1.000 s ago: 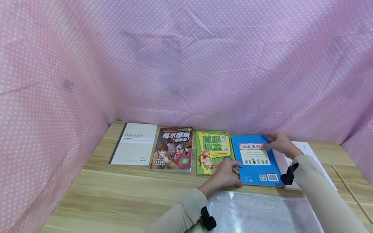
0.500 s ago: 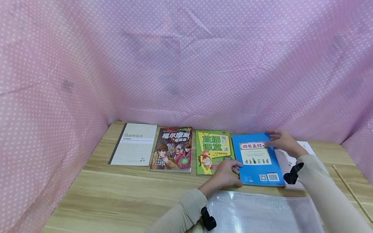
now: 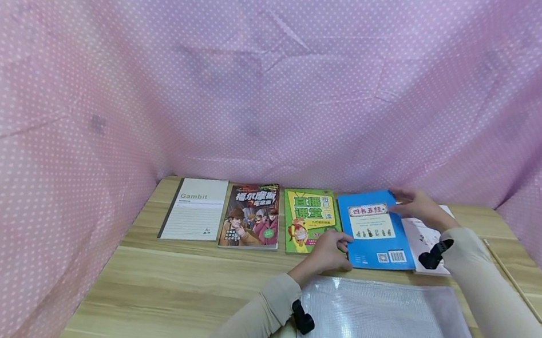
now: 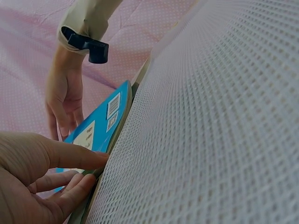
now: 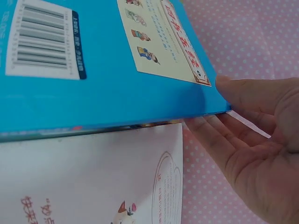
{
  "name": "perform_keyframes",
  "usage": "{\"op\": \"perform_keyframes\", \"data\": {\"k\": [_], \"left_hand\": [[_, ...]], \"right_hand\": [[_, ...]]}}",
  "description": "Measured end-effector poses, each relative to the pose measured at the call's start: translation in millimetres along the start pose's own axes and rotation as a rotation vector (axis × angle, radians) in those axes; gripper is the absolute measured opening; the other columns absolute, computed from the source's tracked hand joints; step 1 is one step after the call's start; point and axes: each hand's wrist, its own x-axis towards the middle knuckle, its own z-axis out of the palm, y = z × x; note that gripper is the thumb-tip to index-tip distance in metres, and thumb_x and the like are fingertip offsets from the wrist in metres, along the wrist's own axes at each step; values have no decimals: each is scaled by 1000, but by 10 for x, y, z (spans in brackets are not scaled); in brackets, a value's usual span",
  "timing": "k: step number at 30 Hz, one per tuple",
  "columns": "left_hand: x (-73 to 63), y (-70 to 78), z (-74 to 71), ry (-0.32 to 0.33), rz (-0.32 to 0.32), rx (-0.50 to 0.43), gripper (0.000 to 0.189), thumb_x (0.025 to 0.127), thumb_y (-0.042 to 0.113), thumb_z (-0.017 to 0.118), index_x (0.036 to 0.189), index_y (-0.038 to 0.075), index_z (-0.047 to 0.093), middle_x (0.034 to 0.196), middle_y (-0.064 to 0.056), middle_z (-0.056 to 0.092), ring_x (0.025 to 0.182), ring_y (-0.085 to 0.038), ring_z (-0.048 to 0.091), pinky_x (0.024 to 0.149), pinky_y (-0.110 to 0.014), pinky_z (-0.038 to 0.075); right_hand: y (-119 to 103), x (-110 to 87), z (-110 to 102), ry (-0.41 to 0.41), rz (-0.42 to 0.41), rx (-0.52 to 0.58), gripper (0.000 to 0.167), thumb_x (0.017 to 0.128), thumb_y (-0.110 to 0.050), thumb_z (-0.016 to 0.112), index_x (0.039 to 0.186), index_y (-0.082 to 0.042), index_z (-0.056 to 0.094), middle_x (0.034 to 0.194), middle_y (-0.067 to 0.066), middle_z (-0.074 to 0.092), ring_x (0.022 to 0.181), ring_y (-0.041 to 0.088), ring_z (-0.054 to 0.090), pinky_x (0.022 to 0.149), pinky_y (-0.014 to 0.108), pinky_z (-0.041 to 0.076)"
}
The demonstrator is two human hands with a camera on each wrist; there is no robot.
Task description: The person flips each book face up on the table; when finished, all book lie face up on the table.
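Note:
A blue book (image 3: 371,229) with a barcode lies at the right of the row, its top right corner raised. My right hand (image 3: 421,208) pinches that corner; in the right wrist view, the thumb (image 5: 233,93) is on the cover and the fingers are beneath. At the lower left corner, my left hand (image 3: 325,253) grips the book's edge, with its thumb (image 4: 81,156) at the border in the left wrist view. A white book (image 5: 93,177) lies beside the blue one, partly covered by my right arm in the head view. Left of it sits a green book (image 3: 304,211).
A Gambit notebook (image 3: 197,210) and a dark comic-style book (image 3: 251,218) lie further left. A clear mesh pouch (image 3: 383,329) lies in front of the blue book. A thin wooden stick (image 3: 515,281) is at far right. Pink dotted cloth (image 3: 283,78) hangs behind.
My right hand has moved slightly up and to the right, and the blue book's top right corner has risen with it. The left hand has stayed in place.

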Motion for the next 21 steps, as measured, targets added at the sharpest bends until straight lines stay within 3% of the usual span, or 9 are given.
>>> {"op": "perform_keyframes", "data": {"k": [13, 21], "left_hand": [[-5, -19, 2, -4, 10, -15, 56, 71, -5, 88, 123, 9, 72, 106, 1, 61, 85, -4, 57, 67, -21, 54], [-2, -10, -4, -6, 8, -14, 56, 72, -4, 89, 123, 10, 72, 106, 1, 61, 85, -4, 57, 66, -21, 54]], "right_hand": [[3, -111, 2, 13, -13, 33, 78, 100, -10, 64, 162, -3, 18, 157, 35, 33, 138, 54, 43, 100, 50, 56], [13, -161, -4, 12, -15, 53, 74, 101, -11, 62, 161, 1, 20, 157, 34, 34, 136, 53, 46, 99, 48, 57]]}}
